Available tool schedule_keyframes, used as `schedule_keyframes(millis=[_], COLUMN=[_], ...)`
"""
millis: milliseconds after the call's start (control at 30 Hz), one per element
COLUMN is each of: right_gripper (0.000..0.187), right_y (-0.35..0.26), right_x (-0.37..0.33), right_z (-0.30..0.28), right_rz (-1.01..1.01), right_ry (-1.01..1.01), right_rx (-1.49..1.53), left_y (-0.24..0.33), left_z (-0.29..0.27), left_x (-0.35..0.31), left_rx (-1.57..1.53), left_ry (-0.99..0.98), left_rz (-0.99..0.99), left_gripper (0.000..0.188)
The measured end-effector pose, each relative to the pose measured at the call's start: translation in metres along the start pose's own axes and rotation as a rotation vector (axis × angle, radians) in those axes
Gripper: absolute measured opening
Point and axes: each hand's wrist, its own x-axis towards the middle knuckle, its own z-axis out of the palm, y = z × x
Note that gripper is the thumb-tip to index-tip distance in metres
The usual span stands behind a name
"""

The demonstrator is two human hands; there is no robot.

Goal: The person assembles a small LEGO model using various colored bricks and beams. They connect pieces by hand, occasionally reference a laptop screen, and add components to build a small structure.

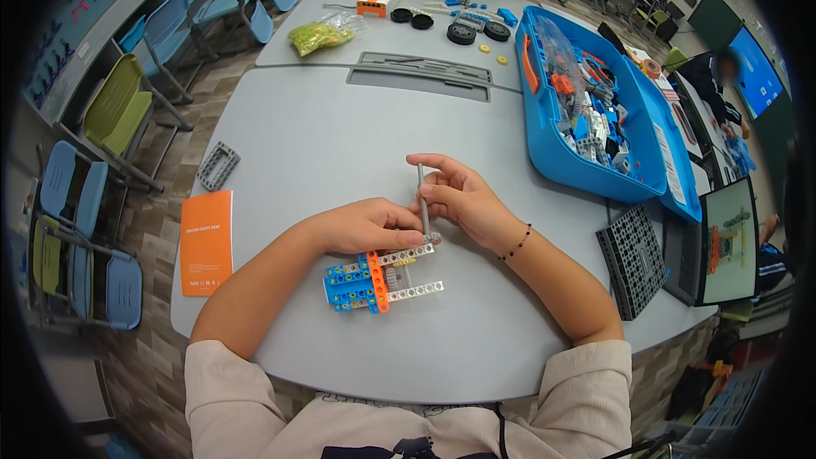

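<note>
A small building-brick assembly (377, 284) of blue, orange and light grey beams lies on the table in front of me, with gears showing between its two grey arms. My left hand (378, 225) is closed over its far edge, fingers at a small grey connector (432, 239) by the end of the far beam. Pinched upright between the thumb and fingers of my right hand (463, 200) is a long grey axle (422, 191), its index finger stretched out past the top. The axle's lower end meets the connector; whether it is seated there I cannot tell.
An orange booklet (206, 242) and a grey frame piece (218, 167) lie at left. A blue bin (586, 178) of bricks stands at right, near a black grid block (631, 262) and a laptop (727, 242). Wheels (461, 33) and a yellow-green bag (323, 34) lie farther back, before another person.
</note>
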Motion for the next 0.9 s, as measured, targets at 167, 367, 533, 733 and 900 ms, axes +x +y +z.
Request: schedule_keyframes(millis=[167, 367, 533, 733, 900], right_gripper=[0.039, 0.035, 0.034, 0.035, 0.036], right_y=[0.0041, 0.003, 0.0017, 0.0042, 0.0001], right_x=[0.0011, 0.0038, 0.0045, 0.0061, 0.0039], right_z=[-0.0017, -0.0041, -0.0035, -0.0031, -0.003], right_rz=[-0.038, -0.008, 0.019, 0.015, 0.014], right_ry=[0.013, 0.023, 0.03, 0.047, -0.006], right_rx=[-0.04, -0.14, -0.217, -0.172, -0.217], left_y=[-0.002, 0.0035, 0.0059, 0.0041, 0.0066], left_z=[0.0008, 0.0011, -0.0001, -0.0023, -0.0007], left_x=[0.0018, 0.0005, -0.0004, 0.0003, -0.0008], left_rx=[0.016, 0.048, 0.067, 0.008, 0.01], left_ry=[-0.001, -0.017, -0.032, -0.07, -0.076], left_rz=[-0.009, -0.013, -0.03, -0.016, 0.005], left_gripper=[0.032, 0.033, 0.033, 0.031, 0.031])
